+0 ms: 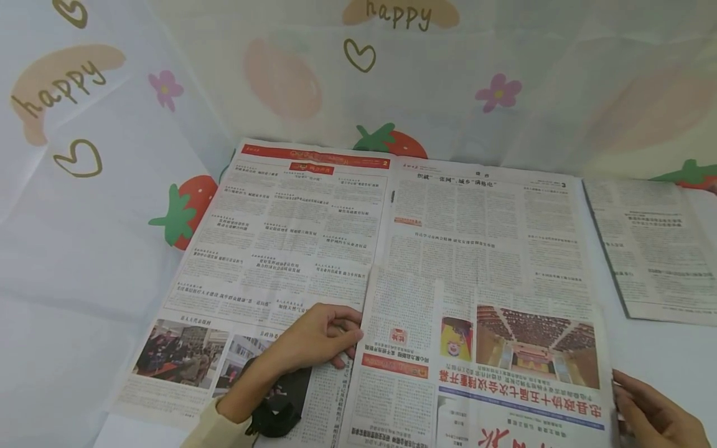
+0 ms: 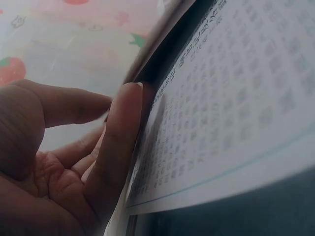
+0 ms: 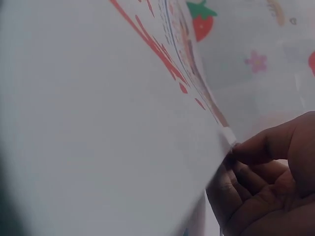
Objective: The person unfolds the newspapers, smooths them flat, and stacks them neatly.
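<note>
A large newspaper (image 1: 291, 242) lies spread before me. Its front part (image 1: 403, 386), with upside-down print and a photo of a hall, is folded back over the right page. My left hand (image 1: 313, 336) is at that folded part's left edge, with curled fingers and thumb pinching the edge. In the left wrist view a finger (image 2: 120, 132) lies against a printed sheet (image 2: 221, 123). At the right edge my right hand (image 1: 655, 410) pinches the paper between thumb and fingers. In the right wrist view the sheet (image 3: 123, 137) bows away from the pinch.
Another folded newspaper (image 1: 661, 249) lies to the right on the white surface. A pale cloth (image 1: 465, 74) with strawberries, flowers and hearts rises behind and at the left. A black strapped device (image 1: 280, 404) is under my left wrist.
</note>
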The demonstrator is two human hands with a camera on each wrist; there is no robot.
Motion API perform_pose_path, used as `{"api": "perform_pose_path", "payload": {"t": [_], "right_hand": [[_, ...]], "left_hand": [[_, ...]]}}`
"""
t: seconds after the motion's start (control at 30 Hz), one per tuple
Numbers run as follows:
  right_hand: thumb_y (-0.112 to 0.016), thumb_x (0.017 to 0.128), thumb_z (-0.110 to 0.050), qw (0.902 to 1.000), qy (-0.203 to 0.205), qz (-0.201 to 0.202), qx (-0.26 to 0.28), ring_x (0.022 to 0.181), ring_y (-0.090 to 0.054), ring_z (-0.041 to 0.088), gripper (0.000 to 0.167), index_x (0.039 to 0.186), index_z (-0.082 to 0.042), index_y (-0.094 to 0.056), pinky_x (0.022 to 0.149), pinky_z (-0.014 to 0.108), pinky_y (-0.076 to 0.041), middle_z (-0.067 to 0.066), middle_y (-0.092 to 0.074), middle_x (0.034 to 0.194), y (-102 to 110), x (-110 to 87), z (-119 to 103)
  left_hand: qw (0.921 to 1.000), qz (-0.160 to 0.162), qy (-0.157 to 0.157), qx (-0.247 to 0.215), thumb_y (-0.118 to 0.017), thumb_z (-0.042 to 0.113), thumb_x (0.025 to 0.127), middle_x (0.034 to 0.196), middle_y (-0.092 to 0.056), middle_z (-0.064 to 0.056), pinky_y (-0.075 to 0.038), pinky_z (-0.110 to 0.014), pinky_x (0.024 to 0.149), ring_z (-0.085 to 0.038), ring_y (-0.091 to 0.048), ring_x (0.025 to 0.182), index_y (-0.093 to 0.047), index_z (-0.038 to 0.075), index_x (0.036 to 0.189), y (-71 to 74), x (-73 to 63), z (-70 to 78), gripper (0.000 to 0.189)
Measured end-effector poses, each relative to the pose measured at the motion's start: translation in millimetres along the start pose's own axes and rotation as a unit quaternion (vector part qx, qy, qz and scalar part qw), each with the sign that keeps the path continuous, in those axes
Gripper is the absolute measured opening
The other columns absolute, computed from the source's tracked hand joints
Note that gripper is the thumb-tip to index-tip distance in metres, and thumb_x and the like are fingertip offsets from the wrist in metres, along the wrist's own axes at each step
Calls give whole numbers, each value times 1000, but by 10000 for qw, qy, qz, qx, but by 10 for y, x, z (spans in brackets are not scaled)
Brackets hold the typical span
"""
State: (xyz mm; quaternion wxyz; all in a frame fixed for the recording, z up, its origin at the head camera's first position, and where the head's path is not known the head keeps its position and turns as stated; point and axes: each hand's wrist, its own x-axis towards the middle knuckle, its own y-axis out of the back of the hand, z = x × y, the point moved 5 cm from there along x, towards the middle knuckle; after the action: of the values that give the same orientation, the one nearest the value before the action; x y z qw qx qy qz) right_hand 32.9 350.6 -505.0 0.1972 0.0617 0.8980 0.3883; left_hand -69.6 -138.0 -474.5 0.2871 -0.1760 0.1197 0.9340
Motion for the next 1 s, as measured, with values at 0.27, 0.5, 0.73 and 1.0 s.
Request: {"api": "perform_pose_path", "payload": {"t": [0.27, 0.5, 0.73, 1.0], "right_hand": [[-40, 116, -22, 9999, 125, 21, 108, 83, -61, -17, 49, 150, 13, -48, 67, 19, -58, -38, -57, 98, -12, -33, 79], [-42, 115, -24, 9997, 199, 46, 141, 80, -62, -16, 51, 150, 13, -48, 65, 23, -60, -39, -56, 98, 12, -29, 47], [-56, 111, -17, 9987, 455, 218, 15, 81, -57, -18, 49, 151, 9, -48, 62, 23, -58, -47, -47, 97, 50, -51, -56], [-60, 109, -20, 9976, 634, 126, -240, 77, -58, -8, 49, 150, 7, -51, 61, 21, -54, -21, -61, 93, 22, -36, -115]], "left_hand": [[9999, 101, -70, 103, -77, 16, 97, 92, -76, -13, -63, -31, 62, -13, -73, 71, -61, -8, 139, -15, -1, 37, 51], [9994, 272, 11, 191, -79, 16, 96, 91, -77, -9, -64, -33, 62, -14, -74, 69, -64, -7, 136, -6, 16, 34, 49], [9993, 352, 25, 135, -78, 15, 97, 93, -78, -11, -64, -31, 62, -14, -75, 71, -60, -10, 141, 11, 2, 8, 54], [9995, 277, -34, 110, -77, 16, 98, 94, -79, -16, -64, -32, 64, -15, -75, 71, -55, -11, 145, 37, -24, 16, 59]]}}
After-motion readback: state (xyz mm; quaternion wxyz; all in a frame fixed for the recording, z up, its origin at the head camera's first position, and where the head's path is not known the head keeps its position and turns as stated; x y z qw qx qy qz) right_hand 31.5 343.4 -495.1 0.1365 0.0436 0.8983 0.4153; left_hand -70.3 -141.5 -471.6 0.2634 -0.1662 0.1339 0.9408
